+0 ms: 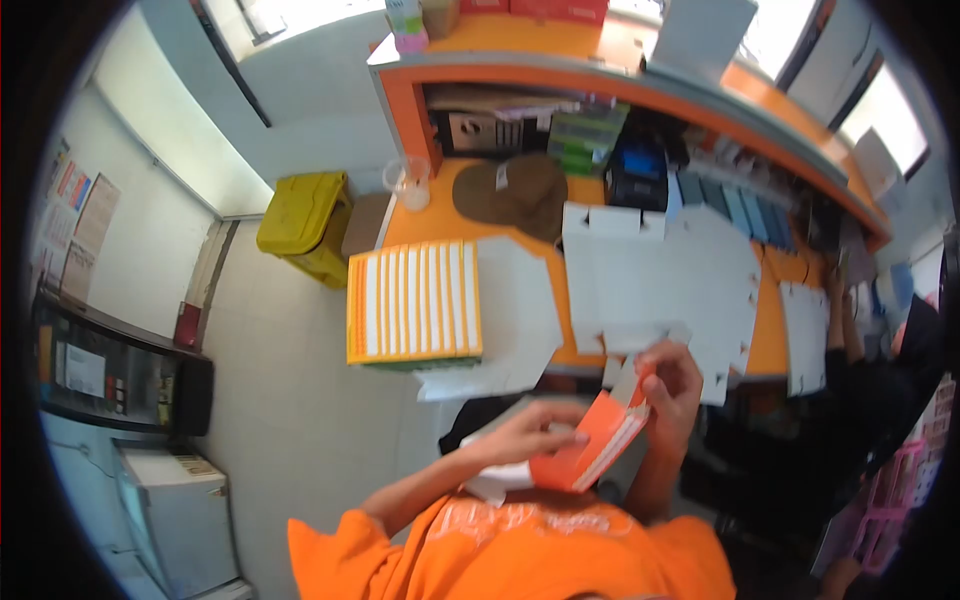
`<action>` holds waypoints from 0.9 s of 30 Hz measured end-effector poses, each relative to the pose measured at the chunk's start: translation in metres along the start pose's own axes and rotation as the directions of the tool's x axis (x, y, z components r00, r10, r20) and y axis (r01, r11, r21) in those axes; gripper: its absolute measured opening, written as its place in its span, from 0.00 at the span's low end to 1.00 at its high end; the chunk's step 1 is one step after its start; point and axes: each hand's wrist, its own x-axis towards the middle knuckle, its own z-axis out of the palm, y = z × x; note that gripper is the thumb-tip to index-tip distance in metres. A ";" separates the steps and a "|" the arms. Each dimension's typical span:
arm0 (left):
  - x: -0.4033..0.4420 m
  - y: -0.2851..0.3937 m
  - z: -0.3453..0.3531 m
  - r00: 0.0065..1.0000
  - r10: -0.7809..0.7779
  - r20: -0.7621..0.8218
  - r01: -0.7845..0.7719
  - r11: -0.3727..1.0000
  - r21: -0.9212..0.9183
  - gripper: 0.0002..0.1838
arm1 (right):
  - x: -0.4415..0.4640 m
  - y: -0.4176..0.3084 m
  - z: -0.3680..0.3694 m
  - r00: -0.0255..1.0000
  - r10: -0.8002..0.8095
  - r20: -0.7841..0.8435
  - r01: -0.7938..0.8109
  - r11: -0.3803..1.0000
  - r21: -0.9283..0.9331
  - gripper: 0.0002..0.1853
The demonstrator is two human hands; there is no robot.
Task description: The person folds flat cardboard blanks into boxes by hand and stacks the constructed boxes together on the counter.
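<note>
In front of my orange shirt is a flat orange carton (578, 452) with a white edge, tilted up toward the right. My right hand (672, 395) pinches its upper right end, where a small flap stands up. My left hand (522, 437) rests on its left part, fingers bent over the orange face. White card (500, 480) shows beneath the left hand. Beyond the hands, a row of yellow-and-white cartons (415, 303) stands packed together on the table. Large white die-cut sheets (655, 275) lie to its right, and another white sheet (515, 310) is partly under the row.
On the orange table (574, 352) sit a brown cap (510, 195), a clear plastic cup (408, 183) and a black device (636, 178). A raised shelf (560, 45) runs along the back. Left of it stands a yellow bin (303, 222). A person in dark clothes (870, 400) works at the right.
</note>
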 end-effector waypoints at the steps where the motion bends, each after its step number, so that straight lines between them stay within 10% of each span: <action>1: 0.001 -0.001 -0.001 0.999 0.032 0.021 -0.029 0.994 -0.106 0.19 | -0.006 -0.008 0.000 0.981 0.137 0.141 -0.132 0.990 -0.045 0.10; 2: 0.002 -0.013 -0.006 0.985 0.174 -0.019 -0.169 0.974 0.150 0.17 | 0.012 -0.017 -0.001 0.933 0.198 0.299 -0.168 0.978 -0.123 0.10; 3: -0.002 -0.006 -0.009 1.000 0.001 0.011 -0.002 0.996 0.090 0.16 | 0.023 -0.022 0.003 0.855 0.042 0.518 0.131 0.947 -0.294 0.08; 5: -0.002 -0.006 -0.017 0.992 -0.066 0.104 0.066 0.998 0.001 0.17 | 0.030 -0.033 0.012 0.753 0.158 0.638 0.242 0.836 -0.492 0.08; 11: -0.009 0.005 -0.017 0.996 -0.087 0.002 0.086 0.982 -0.170 0.18 | 0.029 -0.018 0.022 0.937 -0.133 0.325 0.338 0.590 -0.733 0.09; 23: -0.018 -0.001 -0.020 0.989 0.016 0.144 -0.016 1.000 0.001 0.13 | 0.021 -0.021 0.019 0.714 0.040 0.699 0.376 0.821 -0.431 0.09; 27: -0.017 0.029 -0.013 0.985 0.123 -0.122 -0.122 0.992 0.009 0.15 | 0.021 -0.011 0.024 0.872 -0.393 0.292 0.489 0.716 -0.499 0.12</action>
